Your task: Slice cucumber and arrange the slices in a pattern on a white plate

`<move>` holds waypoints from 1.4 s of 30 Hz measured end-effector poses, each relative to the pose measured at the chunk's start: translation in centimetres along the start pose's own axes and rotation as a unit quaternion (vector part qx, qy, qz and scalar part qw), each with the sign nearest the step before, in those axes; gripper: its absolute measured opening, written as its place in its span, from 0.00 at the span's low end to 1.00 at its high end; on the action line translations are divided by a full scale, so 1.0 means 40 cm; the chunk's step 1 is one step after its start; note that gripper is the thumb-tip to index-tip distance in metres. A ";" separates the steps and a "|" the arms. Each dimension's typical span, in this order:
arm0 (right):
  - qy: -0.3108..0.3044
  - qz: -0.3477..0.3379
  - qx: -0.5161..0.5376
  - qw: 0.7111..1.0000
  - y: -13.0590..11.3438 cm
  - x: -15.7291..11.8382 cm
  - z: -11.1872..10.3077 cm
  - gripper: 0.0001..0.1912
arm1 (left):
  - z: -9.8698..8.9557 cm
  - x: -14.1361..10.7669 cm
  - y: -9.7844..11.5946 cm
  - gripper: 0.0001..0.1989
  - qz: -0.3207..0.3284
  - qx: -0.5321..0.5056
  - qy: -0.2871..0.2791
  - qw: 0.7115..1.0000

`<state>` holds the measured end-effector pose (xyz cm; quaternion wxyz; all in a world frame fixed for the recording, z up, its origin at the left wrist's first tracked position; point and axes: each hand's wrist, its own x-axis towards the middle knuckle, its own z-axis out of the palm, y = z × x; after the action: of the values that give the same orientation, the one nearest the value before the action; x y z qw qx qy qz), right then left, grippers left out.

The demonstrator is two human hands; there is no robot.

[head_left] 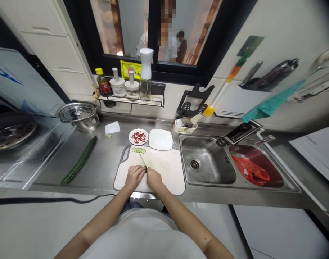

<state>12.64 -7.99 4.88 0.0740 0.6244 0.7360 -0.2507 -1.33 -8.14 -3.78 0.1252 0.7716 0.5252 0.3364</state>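
Head view: smooth white cutting board [168, 172] with grey rim, lying on brushed-metal counter [105, 144]. Thin, round, pale-green slices [139, 150] sit in a row near its far edge. My left hand [134, 177] is curled, fingers clamped on a dark-green cucumber piece [146, 170] over the board; my right hand [154, 180] is closed round the narrow knife [142, 158].

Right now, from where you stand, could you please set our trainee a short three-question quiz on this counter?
1. True or false: the whole cucumber lies to the right of the cutting board.
2. What holds the red pieces?
A) the square plate
B) the round plate
C) the pot
3. Fill in: the knife is in the person's ____ hand.

Key: 1 false; 2 B; 3 right.
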 end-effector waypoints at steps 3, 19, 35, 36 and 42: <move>-0.005 0.006 -0.014 1.000 0.004 -0.015 0.001 0.19 | 0.001 -0.001 0.000 0.12 0.002 0.006 0.003 1.000; -0.006 0.026 -0.032 0.999 0.028 -0.050 0.027 0.20 | 0.006 0.001 0.011 0.13 0.015 0.008 0.006 1.000; 0.028 0.009 0.016 0.999 0.008 0.014 0.024 0.18 | 0.022 -0.006 -0.011 0.13 0.030 0.018 0.013 0.999; 0.028 0.011 0.017 0.999 0.008 0.013 0.025 0.18 | 0.024 -0.007 -0.012 0.13 0.030 0.017 0.011 0.999; 0.040 0.007 0.017 0.999 0.011 0.011 0.028 0.18 | 0.025 -0.009 -0.013 0.13 0.024 0.020 0.001 1.000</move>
<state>12.74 -8.06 3.59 0.0359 0.6402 0.7296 -0.2377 -1.13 -8.07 -4.94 0.1010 0.7859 0.5132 0.3298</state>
